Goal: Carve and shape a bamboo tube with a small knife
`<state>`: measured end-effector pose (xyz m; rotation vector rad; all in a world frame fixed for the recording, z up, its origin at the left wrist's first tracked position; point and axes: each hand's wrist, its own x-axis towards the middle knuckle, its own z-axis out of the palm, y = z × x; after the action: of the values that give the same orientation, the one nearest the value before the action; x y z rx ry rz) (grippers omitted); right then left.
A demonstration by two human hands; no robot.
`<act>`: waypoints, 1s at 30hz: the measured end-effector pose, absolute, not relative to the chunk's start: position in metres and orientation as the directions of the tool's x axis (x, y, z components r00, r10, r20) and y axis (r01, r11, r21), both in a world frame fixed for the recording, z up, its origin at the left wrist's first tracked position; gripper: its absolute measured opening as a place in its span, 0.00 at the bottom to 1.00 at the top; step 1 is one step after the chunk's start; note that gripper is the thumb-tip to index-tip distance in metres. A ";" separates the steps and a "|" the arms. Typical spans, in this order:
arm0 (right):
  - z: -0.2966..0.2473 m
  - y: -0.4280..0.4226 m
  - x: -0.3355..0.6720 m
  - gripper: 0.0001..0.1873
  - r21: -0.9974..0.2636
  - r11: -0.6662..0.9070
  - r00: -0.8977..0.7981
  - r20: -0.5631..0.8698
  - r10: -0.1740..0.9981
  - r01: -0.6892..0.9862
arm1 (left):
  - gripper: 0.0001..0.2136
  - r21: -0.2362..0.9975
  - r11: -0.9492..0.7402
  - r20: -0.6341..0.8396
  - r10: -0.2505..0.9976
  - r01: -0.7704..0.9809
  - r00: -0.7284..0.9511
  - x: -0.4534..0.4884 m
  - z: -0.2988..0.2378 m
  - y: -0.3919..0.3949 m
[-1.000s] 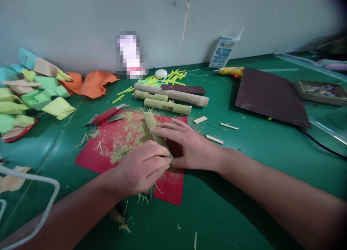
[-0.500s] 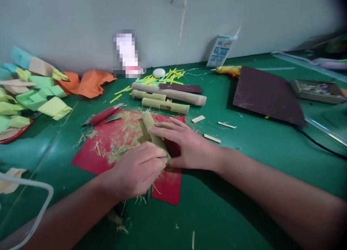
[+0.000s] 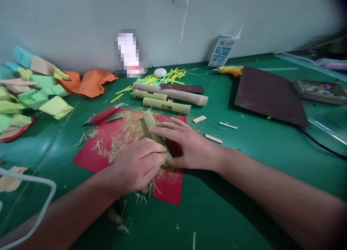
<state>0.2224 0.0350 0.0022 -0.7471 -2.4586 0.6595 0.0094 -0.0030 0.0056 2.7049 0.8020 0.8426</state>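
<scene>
A pale bamboo piece [image 3: 149,120] lies at a slant over a red sheet [image 3: 169,190] covered in shavings and dust. My right hand [image 3: 187,143] holds it against the sheet, fingers along its right side and thumb at the near end. Closed in a pinch, my left hand [image 3: 138,163] presses at the near part of the bamboo; whatever its fingertips grip is hidden. A red-handled knife [image 3: 104,114] rests at the sheet's far left edge.
Behind the sheet lie two notched bamboo pieces [image 3: 176,106] [image 3: 145,95] and a longer bamboo stick [image 3: 187,97]. Folded paper pieces [image 3: 45,87] pile up on the left. Dark sandpaper [image 3: 268,98] is at right, near a yellow glue gun [image 3: 229,70]. A white frame [image 3: 50,192] juts in at lower left.
My left hand has shifted very slightly at the near end of the bamboo. My right hand keeps its hold. The whole view has moved a little.
</scene>
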 end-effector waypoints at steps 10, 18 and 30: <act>0.002 0.035 0.223 0.42 -0.570 0.726 -0.732 0.292 0.616 0.384 | 0.09 0.320 -0.823 0.447 0.568 0.469 0.691 0.005 0.013 0.001; 0.003 0.034 0.223 0.43 -0.580 0.720 -0.732 0.287 0.617 0.380 | 0.08 0.578 -0.545 0.356 0.838 0.608 0.413 0.012 0.014 -0.005; 0.002 0.035 0.224 0.42 -0.568 0.736 -0.736 0.307 0.603 0.367 | 0.05 0.618 -0.556 0.318 0.823 0.556 0.471 0.015 0.015 -0.006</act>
<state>0.2237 0.0346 0.0020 -0.7369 -2.4572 0.6637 0.0151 -0.0061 0.0150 2.2908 1.1506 0.8363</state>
